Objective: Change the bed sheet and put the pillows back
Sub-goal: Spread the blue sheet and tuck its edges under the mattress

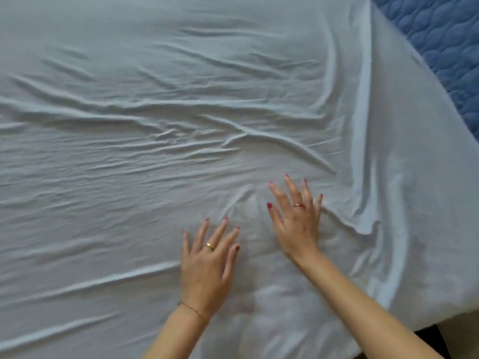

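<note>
1. The white bed sheet [181,112] is spread over the bed and fills most of the head view. At the upper right its edge stops short, leaving a strip of blue quilted mattress cover [445,47] bare.
2. Your left hand [207,265] lies flat on the sheet, fingers straight and spread, holding nothing.
3. Your right hand [295,218] lies flat just beside it, fingers fanned wide, palm pressing the cloth, holding nothing.
4. Handling: the sheet looks thin, light and soft. It bunches into long ridges [155,107] across the middle and a deep fold [363,99] near the right side. Judged likely to slide over the cover beneath rather than stay put.
5. Where to take hold: flat palms suit the smoothing; for a real shift, pinch the hem at the right edge [440,177], where the cloth drapes down.
6. The picture is soft, so you cannot tell whether the hem is elastic.
7. Containers: none in view. No pillows in view either.
8. Judged stage: sheet laid on, wrinkles not yet out, far corner not yet covered.
</note>
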